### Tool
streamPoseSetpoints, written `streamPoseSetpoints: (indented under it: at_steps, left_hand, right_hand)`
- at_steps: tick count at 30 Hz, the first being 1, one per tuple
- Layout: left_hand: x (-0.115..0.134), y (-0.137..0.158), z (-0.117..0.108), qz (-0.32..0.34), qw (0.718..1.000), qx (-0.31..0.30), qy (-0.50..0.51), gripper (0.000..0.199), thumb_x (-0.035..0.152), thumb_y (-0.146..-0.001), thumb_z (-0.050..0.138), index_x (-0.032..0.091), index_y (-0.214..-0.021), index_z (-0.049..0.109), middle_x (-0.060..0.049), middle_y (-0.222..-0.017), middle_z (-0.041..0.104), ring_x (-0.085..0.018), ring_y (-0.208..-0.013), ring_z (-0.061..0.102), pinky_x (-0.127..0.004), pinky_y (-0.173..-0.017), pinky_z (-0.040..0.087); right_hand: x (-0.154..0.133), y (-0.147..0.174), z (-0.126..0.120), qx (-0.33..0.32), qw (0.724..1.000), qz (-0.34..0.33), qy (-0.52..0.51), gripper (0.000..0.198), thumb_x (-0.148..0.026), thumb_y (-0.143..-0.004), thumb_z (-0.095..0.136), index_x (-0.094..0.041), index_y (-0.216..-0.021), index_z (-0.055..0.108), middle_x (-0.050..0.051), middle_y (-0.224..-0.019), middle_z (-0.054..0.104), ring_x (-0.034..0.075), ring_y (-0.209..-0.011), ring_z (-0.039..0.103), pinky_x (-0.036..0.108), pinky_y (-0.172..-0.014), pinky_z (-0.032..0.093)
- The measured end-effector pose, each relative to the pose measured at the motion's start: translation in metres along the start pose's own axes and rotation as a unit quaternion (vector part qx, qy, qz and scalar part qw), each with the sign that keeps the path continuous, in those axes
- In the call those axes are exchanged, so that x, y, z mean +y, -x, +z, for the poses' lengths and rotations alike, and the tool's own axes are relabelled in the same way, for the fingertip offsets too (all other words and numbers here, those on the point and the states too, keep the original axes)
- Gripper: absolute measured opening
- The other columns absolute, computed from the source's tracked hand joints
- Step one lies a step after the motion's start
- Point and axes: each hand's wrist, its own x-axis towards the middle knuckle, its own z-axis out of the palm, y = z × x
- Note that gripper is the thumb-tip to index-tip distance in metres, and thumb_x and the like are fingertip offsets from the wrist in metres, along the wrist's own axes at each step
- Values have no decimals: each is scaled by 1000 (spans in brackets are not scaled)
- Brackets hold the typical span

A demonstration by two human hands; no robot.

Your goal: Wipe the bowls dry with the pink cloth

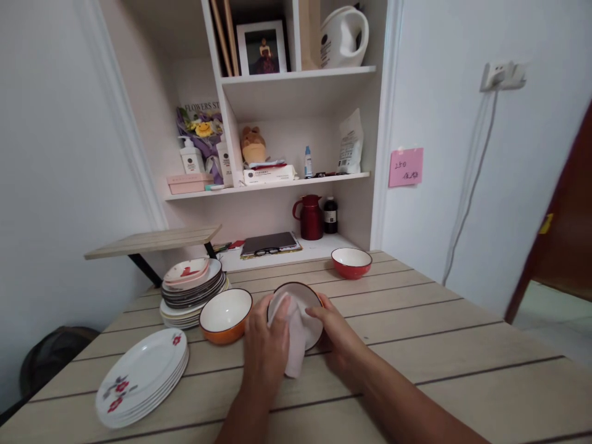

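Observation:
Tilted up between my two hands is a bowl (301, 296) with a white inside and a dark rim; a bit of orange outer wall shows at its right. My right hand (340, 330) grips that bowl by its right side, thumb over the rim. A pale pink cloth (296, 354) hangs from my left hand (267, 338), whose fingers press it into the bowl. Just left of my left hand, an orange bowl (226, 314) stands upright on the table. Farther back on the right sits a red bowl (351, 264).
Flower-patterned oval plates (145, 376) are stacked at the table's left. Behind them rises a mixed stack of plates and dishes (192, 290), near a small raised wooden shelf (155, 240). A red jug (311, 219) and a dark laptop (269, 243) occupy the back shelf.

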Motion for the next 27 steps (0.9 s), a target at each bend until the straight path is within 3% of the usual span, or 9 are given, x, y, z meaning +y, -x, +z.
streamPoseSetpoints:
  at_steps: [3, 6, 11, 14, 17, 21, 27]
  left_hand:
    - [4, -4, -6, 96, 990, -101, 34, 34, 25, -105, 46, 24, -133, 65, -11, -131, 69, -26, -122, 65, -53, -117, 40]
    - [6, -4, -7, 126, 965, -216, 74, 41, 40, -108, 43, 21, -142, 58, -10, -134, 70, -23, -123, 66, -52, -124, 32]
    - [6, 1, 0, 151, 953, -259, 45, 68, 57, -102, 52, 15, -155, 42, -15, -155, 53, -29, -145, 48, -55, -124, 32]
    - [10, 2, 4, 152, 947, -282, 10, 77, 54, -95, 65, 15, -157, 39, -16, -159, 47, -32, -146, 46, -58, -122, 34]
    - [15, 2, 12, 144, 954, -260, -46, 68, 35, -93, 70, 16, -153, 44, -16, -155, 52, -32, -141, 51, -58, -119, 39]
    - [14, 1, 20, 205, 956, -165, -131, 42, 12, -99, 52, 16, -141, 57, -12, -141, 66, -29, -128, 63, -50, -110, 49]
    - [12, -1, 13, 279, 946, -79, -143, 38, 7, -103, 40, 15, -134, 61, -11, -132, 71, -24, -115, 69, -40, -95, 55]
  right_hand:
    - [2, -4, -1, 18, 1000, 0, -11, 50, -31, -67, 65, -26, -115, 55, 1, -93, 73, 21, -75, 66, 30, -66, 49]
    - [4, -10, -3, 28, 999, -42, -6, 50, -33, -66, 70, -26, -113, 55, 1, -90, 73, 22, -78, 67, 31, -70, 50]
    - [10, -19, -7, 47, 994, -92, -32, 51, -38, -67, 75, -27, -113, 57, 1, -90, 75, 23, -81, 68, 33, -74, 51]
    - [9, -20, -6, 55, 991, -116, -44, 51, -38, -64, 79, -27, -110, 60, 1, -91, 77, 24, -83, 69, 34, -79, 52]
    - [3, -17, -4, 58, 991, -100, -67, 52, -40, -63, 81, -27, -109, 61, 1, -91, 78, 25, -83, 70, 36, -79, 52]
    - [-7, -10, -4, 56, 991, -79, -94, 49, -40, -63, 83, -27, -106, 63, 1, -94, 79, 25, -87, 71, 35, -77, 53]
    - [-15, 1, -6, -1, 995, -50, -92, 60, -32, -64, 83, -29, -120, 62, 1, -95, 80, 25, -84, 73, 34, -77, 53]
